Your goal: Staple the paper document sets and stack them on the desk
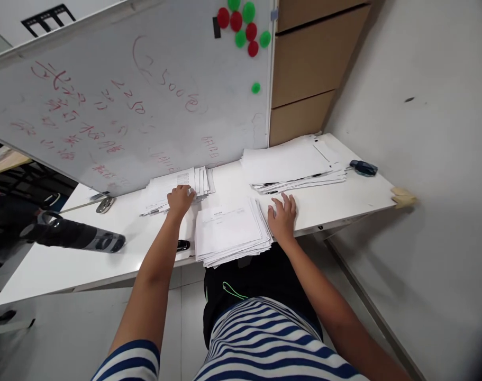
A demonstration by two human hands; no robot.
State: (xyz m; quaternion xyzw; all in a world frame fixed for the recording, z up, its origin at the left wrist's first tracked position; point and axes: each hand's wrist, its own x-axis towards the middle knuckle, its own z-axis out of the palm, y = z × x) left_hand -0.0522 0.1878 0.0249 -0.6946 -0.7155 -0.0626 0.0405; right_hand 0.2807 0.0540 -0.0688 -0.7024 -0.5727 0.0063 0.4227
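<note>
A thick stack of printed papers [228,230] lies at the table's front edge, before my body. My left hand [180,200] rests on the right part of another, fanned paper pile [161,189] at the foot of the whiteboard; its fingers are curled and whatever is under them is hidden. To the right of the front stack, my right hand [282,216] has its fingers spread, close to the stack's right edge, with nothing in them. Behind it lies a larger pile of mostly blank white sheets [288,164].
A whiteboard [117,95] with red writing and magnets stands behind the table [344,203]. Brown boxes [308,63] are stacked beside it. A black bottle [82,235] lies at left, near a computer mouse [105,205]. A dark blue object [363,168] sits at right; a black object [183,245] is in front.
</note>
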